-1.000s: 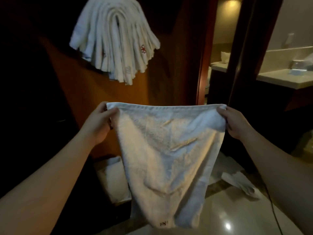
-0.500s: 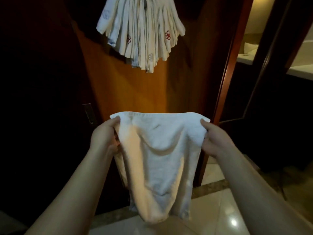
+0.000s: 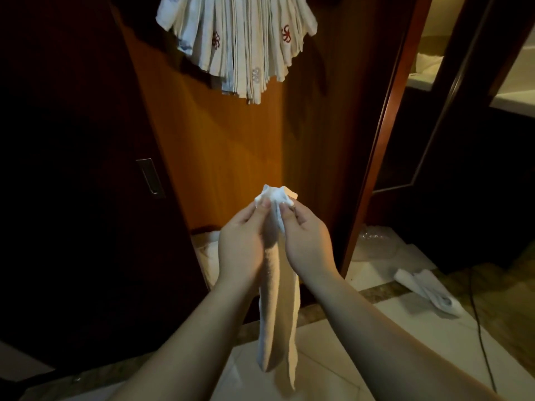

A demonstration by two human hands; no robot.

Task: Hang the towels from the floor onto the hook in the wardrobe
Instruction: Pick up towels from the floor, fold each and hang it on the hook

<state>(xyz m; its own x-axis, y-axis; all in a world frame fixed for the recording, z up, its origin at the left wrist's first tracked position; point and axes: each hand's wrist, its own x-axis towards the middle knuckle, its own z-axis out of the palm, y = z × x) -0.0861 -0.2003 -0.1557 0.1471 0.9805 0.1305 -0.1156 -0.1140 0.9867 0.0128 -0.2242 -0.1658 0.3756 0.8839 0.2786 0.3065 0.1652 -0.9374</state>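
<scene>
A white towel (image 3: 279, 316) hangs folded lengthwise in front of me, its top corners bunched together. My left hand (image 3: 241, 244) and my right hand (image 3: 304, 243) meet at the middle and both pinch those corners with thumb and fingers. High on the orange wardrobe panel (image 3: 220, 157) hangs a fanned bundle of several white towels (image 3: 240, 44) with red flower marks; the hook itself is hidden behind them. Another white towel (image 3: 428, 290) lies crumpled on the floor at the right.
A dark wardrobe door with a recessed handle (image 3: 149, 176) stands at the left. A red-brown door frame (image 3: 376, 157) rises at the right. More white cloth (image 3: 207, 253) lies at the wardrobe's base. A black cable (image 3: 477, 322) runs over the glossy tile floor.
My hands have come together, so the towel that was spread wide between them now hangs folded in a narrow strip. The view has shifted down and closer to the wardrobe.
</scene>
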